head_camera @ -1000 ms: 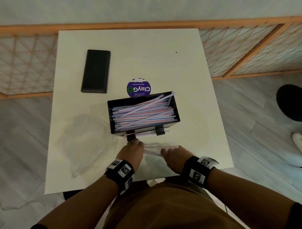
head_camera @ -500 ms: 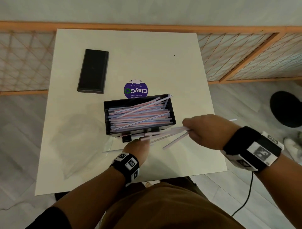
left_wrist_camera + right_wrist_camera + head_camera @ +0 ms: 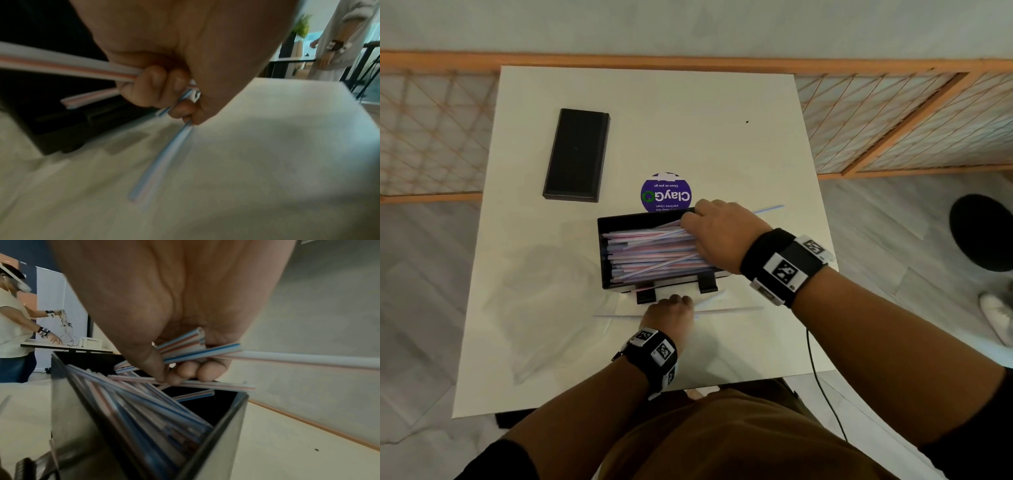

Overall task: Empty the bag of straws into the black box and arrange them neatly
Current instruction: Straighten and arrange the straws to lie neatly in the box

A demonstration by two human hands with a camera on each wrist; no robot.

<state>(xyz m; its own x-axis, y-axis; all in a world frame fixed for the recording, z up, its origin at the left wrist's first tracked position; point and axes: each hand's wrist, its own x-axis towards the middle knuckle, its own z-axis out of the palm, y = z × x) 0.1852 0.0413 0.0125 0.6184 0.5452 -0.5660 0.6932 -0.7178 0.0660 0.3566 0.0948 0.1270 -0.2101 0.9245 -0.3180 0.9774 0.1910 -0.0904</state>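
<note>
Bag's basically done, this looks like stray cleanup. Right hand (image 3: 717,236) grips a few straws (image 3: 200,348) over the far end of the black box (image 3: 640,219), dropping them onto the pile. Left hand (image 3: 671,313), just in front of the box, is fisted around more strays (image 3: 68,65). Next they'd need lining up lengthwise.

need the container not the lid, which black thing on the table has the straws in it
The open black box under the right hand, full of striped straws; the flat black lid lies apart, far left.

head: overhead, looking down | wrists: close-up | shared: black box (image 3: 654,219)
</note>
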